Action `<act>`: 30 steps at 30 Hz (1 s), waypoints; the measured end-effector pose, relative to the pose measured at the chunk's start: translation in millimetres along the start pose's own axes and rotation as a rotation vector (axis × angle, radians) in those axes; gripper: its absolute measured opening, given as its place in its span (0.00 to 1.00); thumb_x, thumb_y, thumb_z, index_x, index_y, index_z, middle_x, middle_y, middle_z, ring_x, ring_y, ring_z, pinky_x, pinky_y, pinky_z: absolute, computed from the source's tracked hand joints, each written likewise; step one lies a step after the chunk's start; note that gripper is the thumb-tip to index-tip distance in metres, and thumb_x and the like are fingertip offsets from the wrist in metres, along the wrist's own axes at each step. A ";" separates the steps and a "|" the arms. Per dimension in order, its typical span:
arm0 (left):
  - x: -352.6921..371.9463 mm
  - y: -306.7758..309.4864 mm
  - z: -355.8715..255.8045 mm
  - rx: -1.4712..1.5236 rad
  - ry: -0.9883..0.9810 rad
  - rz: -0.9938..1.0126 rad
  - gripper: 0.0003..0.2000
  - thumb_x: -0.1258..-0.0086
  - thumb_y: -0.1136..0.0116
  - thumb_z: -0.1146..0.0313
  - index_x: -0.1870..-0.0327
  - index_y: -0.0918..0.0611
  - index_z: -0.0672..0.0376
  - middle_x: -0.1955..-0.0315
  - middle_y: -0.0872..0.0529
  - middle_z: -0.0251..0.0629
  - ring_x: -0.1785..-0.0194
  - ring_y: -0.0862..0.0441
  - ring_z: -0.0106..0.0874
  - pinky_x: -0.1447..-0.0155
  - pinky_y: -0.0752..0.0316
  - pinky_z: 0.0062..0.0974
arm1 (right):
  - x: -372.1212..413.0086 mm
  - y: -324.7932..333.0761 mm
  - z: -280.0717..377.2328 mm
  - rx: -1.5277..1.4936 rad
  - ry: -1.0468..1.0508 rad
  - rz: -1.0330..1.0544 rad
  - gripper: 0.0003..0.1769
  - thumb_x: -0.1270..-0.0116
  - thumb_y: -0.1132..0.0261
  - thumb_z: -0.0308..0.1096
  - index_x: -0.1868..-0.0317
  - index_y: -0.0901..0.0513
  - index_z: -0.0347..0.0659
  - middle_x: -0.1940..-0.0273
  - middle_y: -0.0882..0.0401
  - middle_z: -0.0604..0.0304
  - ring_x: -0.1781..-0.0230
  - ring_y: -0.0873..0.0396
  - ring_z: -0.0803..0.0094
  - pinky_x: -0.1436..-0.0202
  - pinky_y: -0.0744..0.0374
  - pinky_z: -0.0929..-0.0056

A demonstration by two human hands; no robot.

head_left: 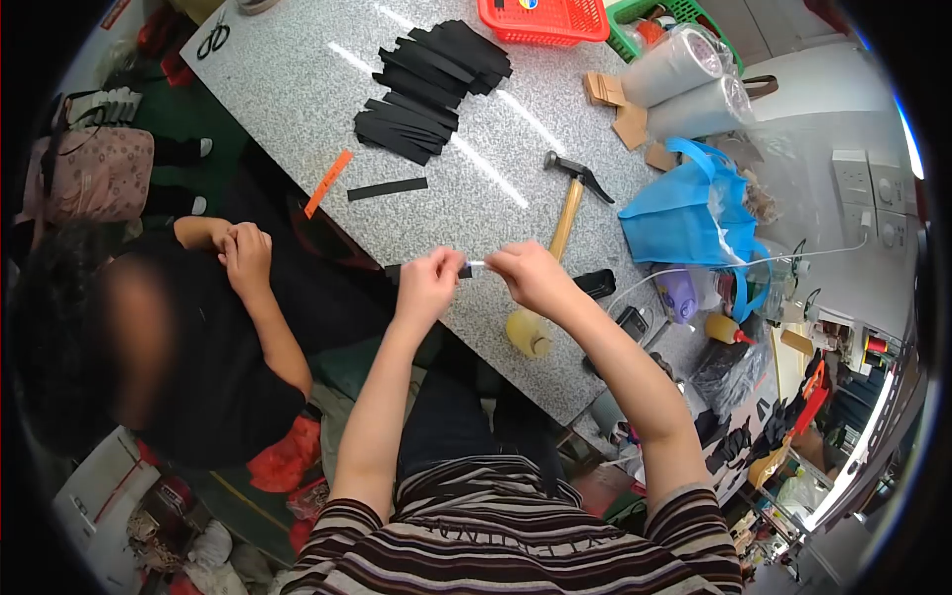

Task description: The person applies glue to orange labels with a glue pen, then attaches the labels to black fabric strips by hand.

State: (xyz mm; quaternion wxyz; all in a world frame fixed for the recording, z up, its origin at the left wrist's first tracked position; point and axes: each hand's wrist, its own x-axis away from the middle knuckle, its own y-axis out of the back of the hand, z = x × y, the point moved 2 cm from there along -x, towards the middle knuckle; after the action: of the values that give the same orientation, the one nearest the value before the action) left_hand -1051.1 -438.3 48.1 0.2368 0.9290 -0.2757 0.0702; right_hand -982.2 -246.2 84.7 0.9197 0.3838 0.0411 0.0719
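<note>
Over the table's front edge, my left hand [428, 283] is closed with its fingers pinched on a black strip [465, 271]. One end of the strip shows on either side of the hand. My right hand [533, 278] is closed too, its fingertips on a thin white piece [477, 264] that points at my left hand; its exact kind is too small to tell. A bottle of yellowish liquid [528, 335] is just below my right hand. Farther up the table lie a single black strip [388, 188] and an orange strip [328, 184].
A pile of black strips [426, 84] covers the far part of the speckled table [297, 59]. Right of it lie a hammer [567, 213], a black case [595, 285] and a blue bag [684, 213]. Scissors [212, 40] rest far left. A person in black [198, 337] sits at left.
</note>
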 end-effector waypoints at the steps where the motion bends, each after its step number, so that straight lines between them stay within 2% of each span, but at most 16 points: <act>1: -9.6 4.7 0.1 -0.072 -0.127 -0.121 0.12 0.21 0.41 0.63 0.62 0.12 0.62 0.78 0.14 0.41 0.74 0.16 0.32 0.67 0.24 0.32 | -1.7 7.1 -2.1 0.070 0.023 -0.078 0.06 0.40 0.34 0.22 0.62 0.14 0.37 0.68 0.17 0.49 0.65 0.17 0.47 0.61 0.20 0.54; 2: -21.6 11.4 1.4 -0.143 -0.256 -0.242 0.14 0.21 0.42 0.61 0.63 0.12 0.61 0.76 0.13 0.46 0.73 0.13 0.43 0.66 0.22 0.38 | -5.8 18.4 -7.0 0.142 0.047 -0.155 0.06 0.40 0.34 0.21 0.62 0.15 0.37 0.68 0.17 0.49 0.66 0.17 0.47 0.61 0.20 0.54; 4: -48.0 44.8 0.0 -0.185 0.059 -0.240 0.17 0.20 0.43 0.58 0.65 0.12 0.61 0.76 0.12 0.47 0.70 0.12 0.47 0.63 0.21 0.40 | -5.1 46.6 -4.4 0.214 0.009 -0.356 0.07 0.41 0.35 0.19 0.62 0.16 0.34 0.68 0.17 0.48 0.67 0.17 0.48 0.62 0.20 0.54; 5: -59.6 54.6 6.2 -0.221 0.066 -0.210 0.17 0.20 0.43 0.57 0.65 0.12 0.61 0.76 0.12 0.47 0.69 0.12 0.46 0.62 0.21 0.40 | 3.2 51.1 -19.5 0.163 -0.103 -0.417 0.06 0.36 0.35 0.21 0.59 0.15 0.35 0.66 0.15 0.46 0.65 0.17 0.47 0.60 0.19 0.54; 6: -67.7 58.9 11.8 -0.255 0.075 -0.180 0.18 0.20 0.43 0.56 0.65 0.12 0.60 0.75 0.12 0.47 0.68 0.11 0.45 0.62 0.21 0.40 | 11.8 51.9 -29.4 0.104 -0.304 -0.425 0.06 0.29 0.35 0.25 0.55 0.13 0.36 0.64 0.14 0.44 0.65 0.15 0.51 0.59 0.19 0.60; 8: -79.8 42.6 24.1 -0.263 0.018 -0.098 0.16 0.21 0.40 0.57 0.63 0.11 0.60 0.76 0.13 0.45 0.69 0.12 0.41 0.60 0.20 0.37 | 21.9 55.0 -33.3 -0.061 -0.566 -0.311 0.09 0.24 0.37 0.28 0.49 0.12 0.38 0.65 0.14 0.48 0.64 0.13 0.60 0.58 0.19 0.65; 10: -88.7 13.9 28.4 -0.183 -0.031 -0.018 0.14 0.22 0.39 0.58 0.58 0.10 0.60 0.74 0.13 0.41 0.69 0.14 0.35 0.57 0.20 0.33 | 35.1 29.5 -47.9 -0.277 -0.573 -0.361 0.11 0.23 0.38 0.28 0.46 0.13 0.39 0.64 0.14 0.52 0.64 0.13 0.66 0.58 0.19 0.68; 13: -94.8 -9.2 25.3 0.167 -0.036 -0.030 0.10 0.25 0.36 0.63 0.51 0.10 0.57 0.59 0.10 0.39 0.59 0.12 0.33 0.49 0.19 0.31 | 45.9 2.9 -60.0 -0.382 -0.596 -0.387 0.14 0.22 0.40 0.28 0.40 0.14 0.40 0.59 0.13 0.55 0.61 0.13 0.70 0.56 0.19 0.71; 15: -91.3 9.3 34.0 -0.017 -0.136 -0.129 0.12 0.25 0.35 0.65 0.46 0.11 0.56 0.52 0.12 0.40 0.55 0.13 0.33 0.48 0.19 0.31 | 52.3 -4.2 -62.2 -0.477 -0.700 -0.329 0.17 0.21 0.42 0.28 0.36 0.18 0.39 0.51 0.13 0.55 0.55 0.13 0.70 0.50 0.19 0.73; 18: -93.0 66.7 68.2 -0.242 -0.178 -0.382 0.13 0.26 0.36 0.68 0.43 0.13 0.54 0.50 0.13 0.43 0.53 0.14 0.35 0.46 0.19 0.32 | 53.3 -11.1 -57.4 -0.988 -0.657 -0.380 0.17 0.22 0.41 0.29 0.36 0.19 0.37 0.47 0.13 0.57 0.51 0.14 0.70 0.47 0.19 0.73; 20: -109.3 112.5 109.4 -0.461 -0.178 -0.584 0.15 0.27 0.33 0.62 0.41 0.13 0.53 0.48 0.15 0.45 0.46 0.16 0.40 0.39 0.22 0.36 | 51.4 -24.0 -55.0 -0.807 -0.533 -0.316 0.17 0.24 0.37 0.30 0.38 0.18 0.38 0.46 0.13 0.56 0.48 0.14 0.66 0.44 0.18 0.69; 24: -142.8 141.4 122.3 -0.636 -0.018 -0.607 0.19 0.33 0.28 0.56 0.44 0.14 0.51 0.41 0.20 0.43 0.34 0.25 0.48 0.29 0.31 0.48 | 14.9 -50.5 -47.2 -0.160 -0.187 -0.189 0.18 0.32 0.28 0.33 0.44 0.17 0.40 0.51 0.14 0.54 0.48 0.16 0.55 0.44 0.19 0.59; 25: -147.7 140.0 120.1 -0.650 0.029 -0.559 0.19 0.33 0.27 0.55 0.44 0.15 0.50 0.39 0.22 0.43 0.33 0.27 0.49 0.29 0.32 0.50 | 3.2 -53.6 -47.0 -0.084 -0.116 -0.079 0.23 0.40 0.21 0.41 0.48 0.18 0.43 0.54 0.18 0.55 0.48 0.20 0.53 0.44 0.23 0.56; 28: -154.7 134.9 126.5 -0.640 0.118 -0.473 0.14 0.33 0.27 0.54 0.51 0.13 0.46 0.40 0.21 0.41 0.31 0.28 0.48 0.30 0.33 0.55 | -17.8 -70.1 -50.2 0.174 0.009 -0.013 0.30 0.44 0.21 0.50 0.47 0.21 0.45 0.53 0.20 0.59 0.48 0.23 0.58 0.43 0.27 0.60; 29: -155.3 134.2 127.1 -0.622 0.139 -0.468 0.13 0.32 0.28 0.54 0.52 0.13 0.46 0.40 0.21 0.40 0.31 0.29 0.48 0.30 0.34 0.56 | -21.9 -78.9 -59.6 0.244 0.029 0.006 0.35 0.47 0.22 0.57 0.44 0.22 0.46 0.50 0.22 0.60 0.44 0.24 0.61 0.40 0.30 0.62; 30: -153.4 133.6 127.9 -0.606 0.161 -0.463 0.13 0.32 0.28 0.53 0.53 0.13 0.47 0.40 0.20 0.38 0.30 0.29 0.49 0.31 0.34 0.57 | -25.3 -80.7 -67.4 0.263 0.044 -0.027 0.35 0.47 0.23 0.58 0.44 0.22 0.46 0.50 0.22 0.60 0.44 0.25 0.61 0.40 0.30 0.61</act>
State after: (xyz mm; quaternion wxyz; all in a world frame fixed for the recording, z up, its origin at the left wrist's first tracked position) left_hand -1252.6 -524.3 -50.6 0.5310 0.8460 -0.0476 0.0027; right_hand -1007.8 -259.3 -19.6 0.8613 0.4986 0.0755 0.0618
